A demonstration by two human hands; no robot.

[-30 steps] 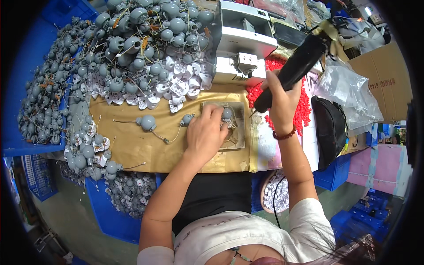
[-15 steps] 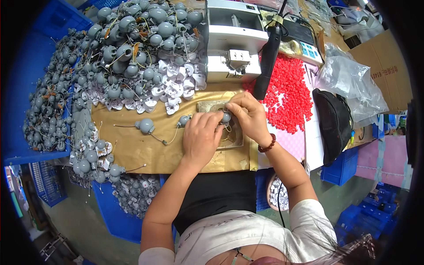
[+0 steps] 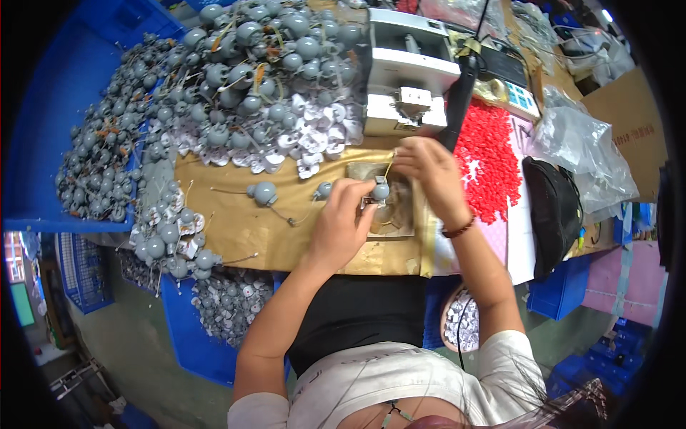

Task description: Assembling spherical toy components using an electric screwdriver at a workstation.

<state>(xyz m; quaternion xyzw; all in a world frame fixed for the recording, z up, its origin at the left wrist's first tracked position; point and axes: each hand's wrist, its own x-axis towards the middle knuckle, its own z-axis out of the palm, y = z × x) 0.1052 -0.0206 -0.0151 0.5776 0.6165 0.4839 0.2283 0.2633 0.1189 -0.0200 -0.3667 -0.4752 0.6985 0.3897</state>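
Between both hands (image 3: 389, 196), apparently one grey ball part (image 3: 380, 191) sits.

Both hands — left hand (image 3: 343, 225), right hand (image 3: 429, 175) — pinch a grey ball part (image 3: 380, 191) over a gold-covered bench (image 3: 236, 222)

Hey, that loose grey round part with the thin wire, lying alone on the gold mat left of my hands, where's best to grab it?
Probably pinch the grey round part by its ball-shaped body, coming from above. It lies apart from the heap on the gold mat, left of the left hand, so its sides are free. Its thin wire stem looks too slender for a steady hold.
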